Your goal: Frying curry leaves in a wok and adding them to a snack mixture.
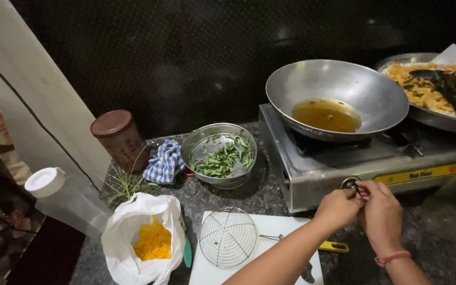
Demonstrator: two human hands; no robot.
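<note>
My left hand [339, 207] and my right hand [381, 214] meet at the knob [350, 183] on the front of a steel gas stove [312, 174]. The left fingers close around the knob. My right fingertips press in beside them; whether they hold anything is hidden. A red thread circles my right wrist. A steel wok [344, 79] with a pool of amber oil [326, 115] sits on the burner above. No flame shows.
Steel bowl [196, 140] of green leaves left of the stove, beside a checked cloth [165, 161] and brown jar [120, 137]. Wire skimmer [228, 236] on a white board [207, 272]. White bag [122, 237] of yellow bits. Tray [434, 122] of fried strips at right.
</note>
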